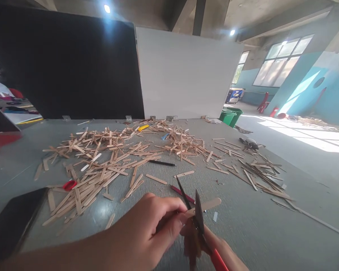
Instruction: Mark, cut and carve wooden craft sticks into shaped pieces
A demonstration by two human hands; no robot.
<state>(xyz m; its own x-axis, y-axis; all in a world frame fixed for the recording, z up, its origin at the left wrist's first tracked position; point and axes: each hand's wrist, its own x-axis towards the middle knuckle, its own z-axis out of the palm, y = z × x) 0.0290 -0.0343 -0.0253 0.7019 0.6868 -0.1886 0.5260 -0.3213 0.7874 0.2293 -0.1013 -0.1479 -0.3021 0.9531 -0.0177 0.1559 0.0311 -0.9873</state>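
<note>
Between thumb and forefinger, my left hand (158,226) pinches one end of a wooden craft stick (211,204). My right hand (223,248) grips a pair of scissors (199,216) with red handles, partly hidden at the bottom edge. The scissor blades are spread apart, with the craft stick lying between them; its rounded end sticks out to the right. Just beyond the blades, a dark red pen-like stick (182,194) lies on the table. A black pen (161,163) rests farther off, and a small pale scrap (215,216) is right of the blades.
Piles of craft sticks (101,171) spread over the grey table (243,233), with thin split strips (260,177) at right. A red ring (69,184), a yellow object (143,128) and a dark flat object (19,214) lie leftward. Black and white panels (186,75) stand behind.
</note>
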